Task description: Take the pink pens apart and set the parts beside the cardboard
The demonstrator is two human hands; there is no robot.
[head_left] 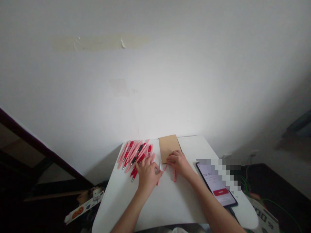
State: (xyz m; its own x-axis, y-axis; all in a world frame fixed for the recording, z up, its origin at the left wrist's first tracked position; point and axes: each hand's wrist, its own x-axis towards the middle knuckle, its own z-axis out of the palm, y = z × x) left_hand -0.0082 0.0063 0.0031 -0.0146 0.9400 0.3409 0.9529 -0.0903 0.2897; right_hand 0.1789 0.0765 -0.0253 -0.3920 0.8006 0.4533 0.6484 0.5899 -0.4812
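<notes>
Beside the pile of pink, red and black pens, my left hand is low over the white table. Its outer fingers lie on the nearest pens, while thumb and index finger come together at a short pink piece, partly hidden by the thumb. My right hand rests at the lower right of a brown cardboard-like sheet or notebook. The right fingers are pinched together; what is between them is hidden. Close by the right fingertips is a small pink piece, and another pink piece lies below the hand.
A phone with a timer screen lies on the table's right side. Behind the white table rises a plain wall with old tape marks. Cables and boxes are on the floor at right; a printed carton is at lower left.
</notes>
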